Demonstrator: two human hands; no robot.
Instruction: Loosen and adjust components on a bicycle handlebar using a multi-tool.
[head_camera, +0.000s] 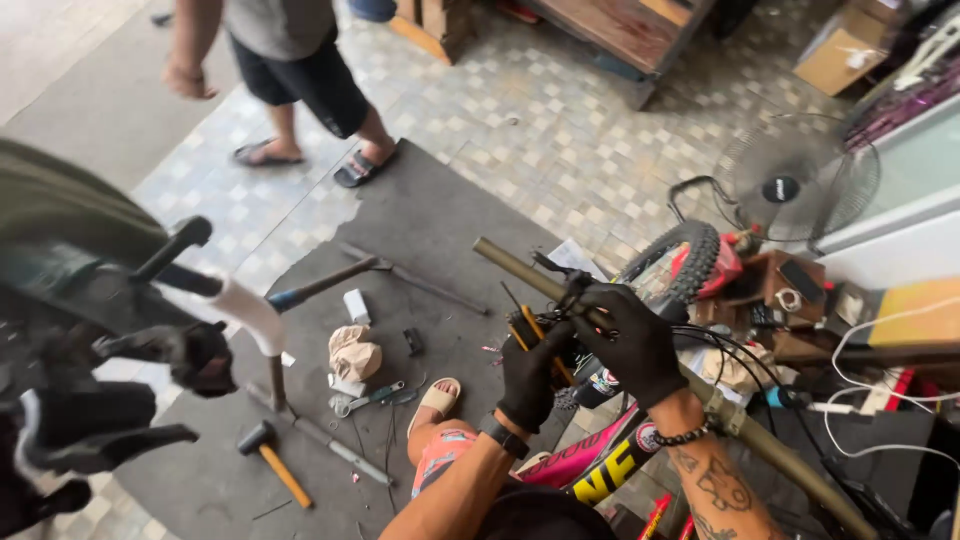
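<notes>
Both my hands wear black gloves and work at an olive-coloured bicycle handlebar (505, 262) that runs diagonally from centre to lower right. My left hand (532, 372) grips a small orange-handled tool (533, 327) against the bar. My right hand (632, 338) is closed around the bar and a black fitting on it. Black cables (745, 352) loop away from the bar. Below it sits the bike frame (600, 462) in pink, black and yellow. A knobby front tyre (690, 256) shows behind my right hand.
A dark mat (420, 215) on the tiled floor carries a hammer (272, 455), pliers (372, 398), a crumpled paper bag (353, 352) and a work stand's legs. Another person in sandals (300, 80) stands at the top. A fan (795, 185) and cluttered boxes lie right.
</notes>
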